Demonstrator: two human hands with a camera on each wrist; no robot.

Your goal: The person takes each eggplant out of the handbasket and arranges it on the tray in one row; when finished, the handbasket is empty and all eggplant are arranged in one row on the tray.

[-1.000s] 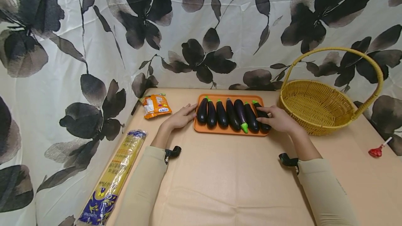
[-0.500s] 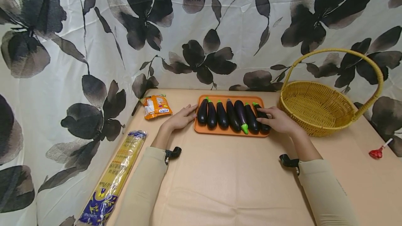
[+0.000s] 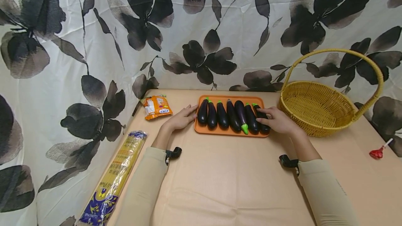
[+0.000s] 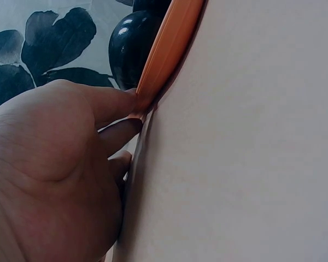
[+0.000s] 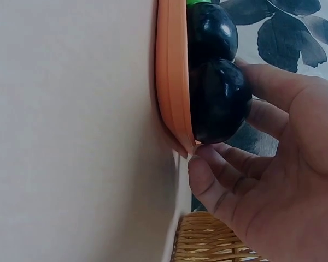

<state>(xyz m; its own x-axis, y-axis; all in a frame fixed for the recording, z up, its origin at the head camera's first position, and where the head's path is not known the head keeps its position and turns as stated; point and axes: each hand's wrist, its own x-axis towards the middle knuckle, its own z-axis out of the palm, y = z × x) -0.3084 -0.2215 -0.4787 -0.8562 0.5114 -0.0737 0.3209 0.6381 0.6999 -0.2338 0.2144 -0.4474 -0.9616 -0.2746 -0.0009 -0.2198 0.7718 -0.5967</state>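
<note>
An orange tray at the table's far side holds several dark purple eggplants lying side by side, most with green stem ends away from me. My left hand touches the tray's left edge; in the left wrist view its fingertips meet the orange rim at the corner. At the other end my right hand rests over the rightmost eggplant and the tray's right edge. In the right wrist view one digit touches that eggplant, while other fingertips sit at the tray corner. Neither hand appears to grip anything.
A yellow wicker basket with a tall handle stands to the right, close to my right hand. An orange snack packet lies back left, a spaghetti pack along the left edge. A red lollipop lies far right.
</note>
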